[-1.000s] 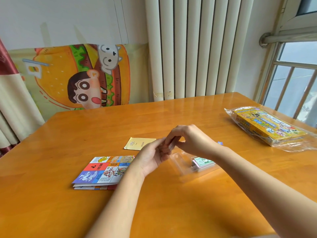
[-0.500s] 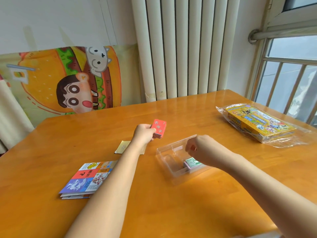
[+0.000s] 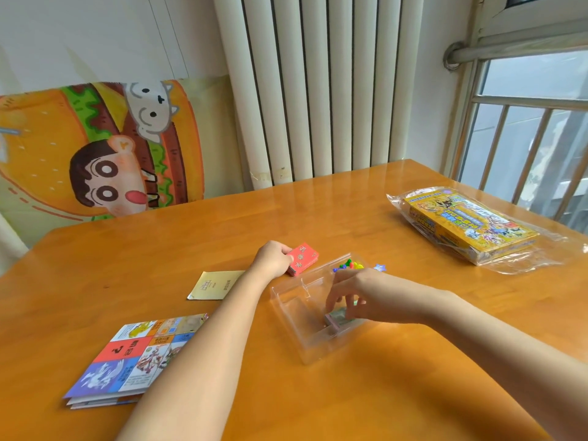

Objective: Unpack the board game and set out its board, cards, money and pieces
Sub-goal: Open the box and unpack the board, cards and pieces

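My left hand [image 3: 273,258] holds a red card deck [image 3: 304,258] low over the table, beyond a clear plastic tray [image 3: 299,326]. My right hand [image 3: 351,296] reaches into the tray, its fingers curled round a green-topped stack of cards or money [image 3: 338,317]. Small coloured playing pieces [image 3: 349,266] lie at the tray's far end, partly behind my right hand. The folded game board [image 3: 127,361] lies at the front left. A yellow booklet [image 3: 214,285] lies flat beyond my left forearm.
The yellow game box [image 3: 467,224] sits in its clear wrapper at the right rear of the wooden table [image 3: 366,393]. A white radiator and a cartoon-print cloth stand behind the table. A barred window is at the right.
My hands parted: the left carried the red deck away from the tray and lowered it toward the table. My right hand dropped into the tray onto the green-topped stack. The camera turned slightly left.
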A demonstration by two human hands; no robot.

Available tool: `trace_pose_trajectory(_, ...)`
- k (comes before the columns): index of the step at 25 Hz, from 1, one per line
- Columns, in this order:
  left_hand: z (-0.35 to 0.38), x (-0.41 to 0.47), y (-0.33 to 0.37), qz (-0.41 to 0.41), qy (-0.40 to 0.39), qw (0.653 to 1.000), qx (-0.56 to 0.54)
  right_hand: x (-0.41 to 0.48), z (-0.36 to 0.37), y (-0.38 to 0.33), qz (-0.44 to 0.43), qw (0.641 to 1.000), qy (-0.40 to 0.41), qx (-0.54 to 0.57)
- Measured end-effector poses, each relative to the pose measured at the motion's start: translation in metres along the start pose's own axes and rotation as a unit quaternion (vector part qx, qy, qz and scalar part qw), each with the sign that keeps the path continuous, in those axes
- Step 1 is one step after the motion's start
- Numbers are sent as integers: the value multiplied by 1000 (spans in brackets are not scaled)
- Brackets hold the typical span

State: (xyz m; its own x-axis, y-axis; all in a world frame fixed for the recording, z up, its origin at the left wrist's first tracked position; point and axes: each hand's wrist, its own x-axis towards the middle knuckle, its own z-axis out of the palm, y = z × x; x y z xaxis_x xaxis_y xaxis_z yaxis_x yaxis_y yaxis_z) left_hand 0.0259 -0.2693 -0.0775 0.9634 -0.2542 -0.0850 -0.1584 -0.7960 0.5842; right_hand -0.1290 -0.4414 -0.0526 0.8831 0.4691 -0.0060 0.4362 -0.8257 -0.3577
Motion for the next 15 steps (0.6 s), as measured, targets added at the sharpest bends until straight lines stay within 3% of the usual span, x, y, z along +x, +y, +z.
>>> trace_pose_trajectory(6,-5,-33,15,74,71,994,26,2,-3,-4,-36,997,-64,-25)
trace_pose_trajectory(11,1,-96,7,124,-2,988,89,1,-7,-8,-79,986,-77,-122)
trace_pose_trajectory(15,21,-127,-18,151,4,986,75,-5,-1,-9,-70,982,-89,-148)
